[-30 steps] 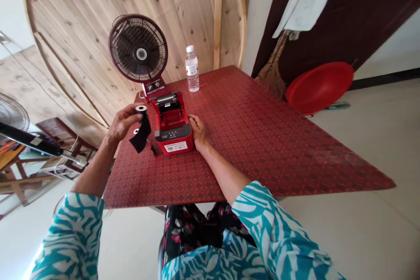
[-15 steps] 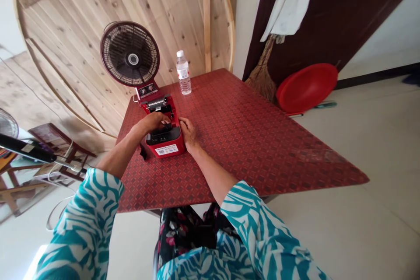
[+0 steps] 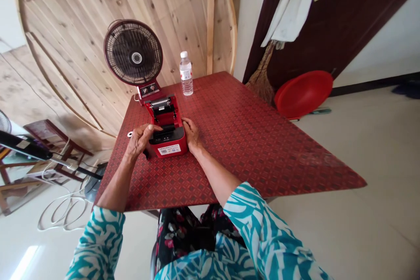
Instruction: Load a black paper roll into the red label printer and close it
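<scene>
A red and black label printer (image 3: 169, 148) stands on the table with its lid up, so its inside and a roller show. At its left edge is my left hand (image 3: 140, 138), closed on that side, with a finger reaching over the black top. My right hand (image 3: 191, 133) lies along the opposite side, fingers wrapped against the red casing. Just beyond my left hand a small white ring-shaped thing (image 3: 130, 134) shows, perhaps a paper roll; I cannot tell whether it touches the hand. A black strip or cable end (image 3: 146, 154) lies beside the printer.
A dark red fan (image 3: 136, 57) stands behind the printer on the patterned red table (image 3: 262, 157). A water bottle (image 3: 186, 76) is to its right. On the floor are a red basin (image 3: 303, 94), a broom (image 3: 262, 78) and coiled white cable (image 3: 62, 214).
My left hand has come out of the printer's open inside and moved left to its edge. The white ring-shaped thing has come into view. My right hand stays at the printer's right side.
</scene>
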### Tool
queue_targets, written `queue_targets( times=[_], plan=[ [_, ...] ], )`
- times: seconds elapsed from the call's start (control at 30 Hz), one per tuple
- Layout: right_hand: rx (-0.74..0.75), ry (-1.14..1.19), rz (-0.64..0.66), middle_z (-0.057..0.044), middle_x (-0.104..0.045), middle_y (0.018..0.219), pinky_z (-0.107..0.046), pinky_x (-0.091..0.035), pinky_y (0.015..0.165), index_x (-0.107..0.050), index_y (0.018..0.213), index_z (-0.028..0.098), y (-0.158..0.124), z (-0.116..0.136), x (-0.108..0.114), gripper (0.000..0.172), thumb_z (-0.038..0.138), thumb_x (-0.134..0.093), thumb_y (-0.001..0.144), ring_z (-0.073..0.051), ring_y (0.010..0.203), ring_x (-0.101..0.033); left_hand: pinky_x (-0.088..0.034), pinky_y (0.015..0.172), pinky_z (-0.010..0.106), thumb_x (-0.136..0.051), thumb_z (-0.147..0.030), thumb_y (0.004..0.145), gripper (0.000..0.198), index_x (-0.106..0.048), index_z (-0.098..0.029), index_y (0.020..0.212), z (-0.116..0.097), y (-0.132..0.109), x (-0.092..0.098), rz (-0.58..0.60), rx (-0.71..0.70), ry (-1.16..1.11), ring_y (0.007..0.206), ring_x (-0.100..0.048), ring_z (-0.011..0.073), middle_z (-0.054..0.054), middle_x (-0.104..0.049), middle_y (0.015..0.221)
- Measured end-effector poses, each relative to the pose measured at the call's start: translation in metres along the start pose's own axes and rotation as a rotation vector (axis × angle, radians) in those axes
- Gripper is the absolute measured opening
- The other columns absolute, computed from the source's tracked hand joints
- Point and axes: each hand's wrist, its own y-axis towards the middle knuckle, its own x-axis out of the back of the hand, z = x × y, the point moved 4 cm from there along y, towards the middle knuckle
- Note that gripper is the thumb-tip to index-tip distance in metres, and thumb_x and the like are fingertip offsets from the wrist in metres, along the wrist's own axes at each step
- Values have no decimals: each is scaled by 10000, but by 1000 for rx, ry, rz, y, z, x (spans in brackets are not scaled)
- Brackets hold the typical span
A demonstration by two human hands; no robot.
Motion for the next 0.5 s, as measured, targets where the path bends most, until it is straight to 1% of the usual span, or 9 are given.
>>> queue_targets(
  times=[0.1, 0.17, 0.27, 0.33, 0.4, 0.5],
  plan=[
    [-16, -5, 5, -35, -736, 1116, -400, -456, 1039, -701, 1047, 251, -2, -1, 2, 397, 522, -520, 820, -223, 1109, -635, -383, 1138, 470, -254, -712, 950, 705, -772, -235, 912, 4, -15, -10, -98, -192, 21, 1038, -695, 270, 70, -781, 1010],
    [-44, 4, 12, -39, -742, 1117, -403, -474, 1020, -695, 1052, 242, -5, -4, 3, 420, 543, -538, 805, -227, 1095, -645, -342, 1158, 490, -251, -658, 977, 660, -760, -238, 950, 6, -20, -17, -142, -299, 54, 1052, -692, 258, 72, -780, 1022],
    [-90, 24, -8, -66, -722, 1194, -407, -493, 1008, -661, 1117, 226, -1, -7, 6, 486, 578, -536, 805, -226, 1105, -651, -318, 1159, 499, -315, -596, 990, 559, -738, -234, 1043, 7, -26, -24, -148, -439, 136, 1080, -683, 249, 87, -770, 1078],
    [-98, 13, -19, -88, -685, 1272, -416, -494, 1015, -621, 1184, 222, 13, -6, 6, 539, 604, -516, 820, -220, 1122, -649, -293, 1171, 504, -362, -581, 979, 514, -724, -237, 1101, 8, -29, -27, -138, -496, 196, 1116, -668, 253, 93, -763, 1109],
    [-58, -9, 10, -88, -654, 1325, -419, -500, 1013, -588, 1236, 237, 35, 2, 0, 578, 645, -485, 840, -212, 1137, -645, -259, 1191, 511, -400, -566, 967, 484, -715, -243, 1139, 10, -32, -28, -132, -516, 241, 1166, -644, 261, 92, -757, 1138],
    [-47, 3, 58, -66, -702, 1239, -413, -523, 974, -612, 1183, 249, 71, 17, -15, 574, 689, -479, 838, -213, 1099, -660, -224, 1209, 524, -453, -544, 949, 449, -711, -245, 1162, 12, -34, -28, -131, -532, 275, 1200, -624, 270, 89, -747, 1170]
  ],
)
